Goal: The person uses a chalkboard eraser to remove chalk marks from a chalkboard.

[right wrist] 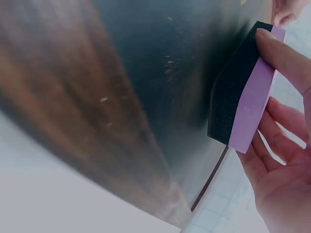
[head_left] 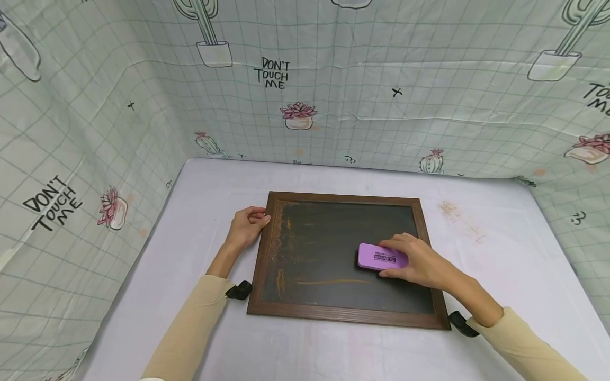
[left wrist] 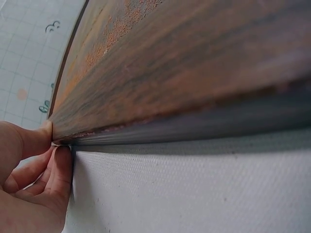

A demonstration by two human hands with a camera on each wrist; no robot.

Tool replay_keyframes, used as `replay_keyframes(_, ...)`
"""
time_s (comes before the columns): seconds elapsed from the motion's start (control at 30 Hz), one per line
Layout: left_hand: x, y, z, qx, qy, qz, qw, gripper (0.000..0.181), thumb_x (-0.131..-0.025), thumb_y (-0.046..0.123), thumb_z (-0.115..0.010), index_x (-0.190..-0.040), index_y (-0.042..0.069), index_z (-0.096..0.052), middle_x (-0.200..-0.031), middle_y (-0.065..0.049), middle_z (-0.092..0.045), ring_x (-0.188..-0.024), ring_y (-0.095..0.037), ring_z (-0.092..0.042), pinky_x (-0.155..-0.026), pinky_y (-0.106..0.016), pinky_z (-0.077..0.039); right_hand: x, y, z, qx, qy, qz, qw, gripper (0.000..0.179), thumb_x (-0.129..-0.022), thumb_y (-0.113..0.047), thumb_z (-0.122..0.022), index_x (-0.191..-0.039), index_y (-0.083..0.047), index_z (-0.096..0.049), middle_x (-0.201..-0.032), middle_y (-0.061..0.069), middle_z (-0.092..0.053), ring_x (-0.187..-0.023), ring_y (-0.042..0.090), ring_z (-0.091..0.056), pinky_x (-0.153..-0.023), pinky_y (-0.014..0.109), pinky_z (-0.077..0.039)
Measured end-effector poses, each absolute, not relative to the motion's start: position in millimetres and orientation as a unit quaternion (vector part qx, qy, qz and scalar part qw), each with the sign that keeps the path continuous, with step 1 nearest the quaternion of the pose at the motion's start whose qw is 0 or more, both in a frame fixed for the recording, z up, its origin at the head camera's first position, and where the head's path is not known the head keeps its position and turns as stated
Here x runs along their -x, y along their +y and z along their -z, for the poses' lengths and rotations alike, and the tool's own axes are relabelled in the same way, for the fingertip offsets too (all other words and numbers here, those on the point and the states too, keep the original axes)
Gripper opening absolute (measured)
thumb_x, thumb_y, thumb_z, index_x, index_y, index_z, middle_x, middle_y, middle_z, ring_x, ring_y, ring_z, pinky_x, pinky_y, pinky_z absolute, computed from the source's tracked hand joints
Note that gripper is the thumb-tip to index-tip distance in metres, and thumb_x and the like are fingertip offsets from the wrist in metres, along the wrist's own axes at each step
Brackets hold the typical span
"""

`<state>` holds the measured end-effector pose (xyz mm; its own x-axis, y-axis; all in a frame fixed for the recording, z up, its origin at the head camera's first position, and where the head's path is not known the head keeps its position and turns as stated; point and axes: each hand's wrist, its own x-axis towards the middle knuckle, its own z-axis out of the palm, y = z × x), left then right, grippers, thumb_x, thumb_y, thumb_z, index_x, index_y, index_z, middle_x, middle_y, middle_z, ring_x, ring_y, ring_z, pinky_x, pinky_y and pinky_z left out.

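A chalkboard in a brown wooden frame lies on the white-covered table. Orange chalk streaks and dust mark its left side, with one long orange line low on the board. My left hand pinches the left side of the frame near its upper corner; in the left wrist view the thumb is at the frame's edge and the fingers lie below. My right hand grips a purple eraser over the right half of the board. Its black felt side faces the board in the right wrist view.
Loose orange chalk dust lies on the table right of the board. A grid-patterned curtain with plant drawings rises behind and at both sides. Black wrist straps show at both sleeves.
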<state>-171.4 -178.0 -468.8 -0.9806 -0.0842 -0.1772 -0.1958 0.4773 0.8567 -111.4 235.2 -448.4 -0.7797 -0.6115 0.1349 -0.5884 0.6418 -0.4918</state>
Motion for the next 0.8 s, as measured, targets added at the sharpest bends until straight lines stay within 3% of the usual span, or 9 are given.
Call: replay_keyframes(0.8, 172.8, -178.8, 471.0, 0.078, 0.859, -0.503, 0.053, 0.035, -0.101, 0.012, -0.067, -0.131, -0.007, -0.063, -0.115, -0.021, -0.065, -0.1, -0.029, -0.061, -0.083, -0.03, -0.047, 71.1, 262.6, 439.3, 0.323, 0.916, 0.238, 0.028, 0.058, -0.074, -0.032, -0.094, -0.118, -0.002, -0.073, -0.103, -0.007, -0.065, -0.086, 0.006, -0.051, -0.069, 0.026, -0.046)
